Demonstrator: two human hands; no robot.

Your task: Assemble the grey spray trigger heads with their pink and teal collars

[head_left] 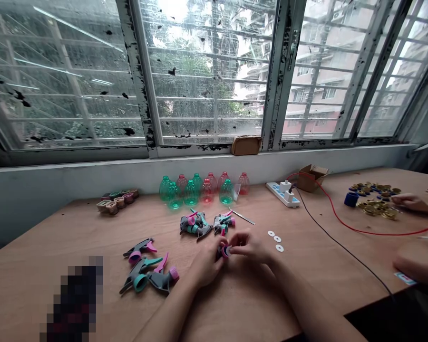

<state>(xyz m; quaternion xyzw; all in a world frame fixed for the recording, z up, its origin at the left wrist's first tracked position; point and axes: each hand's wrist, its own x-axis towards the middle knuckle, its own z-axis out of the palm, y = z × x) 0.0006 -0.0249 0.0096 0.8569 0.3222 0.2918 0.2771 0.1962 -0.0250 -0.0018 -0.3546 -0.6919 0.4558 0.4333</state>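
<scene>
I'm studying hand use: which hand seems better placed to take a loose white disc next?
Probably the right hand: it is nearer the white discs, on its right. The left hand is farther away and holds a spray head.

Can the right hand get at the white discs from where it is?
Probably yes: the discs lie on the table just right of the right hand, and nothing seems to stand between. That hand is busy at the sprayer held in the left hand, though.

Left fingers (217,244) around a spray head (225,251), right fingers (238,249) at its pink end
</scene>
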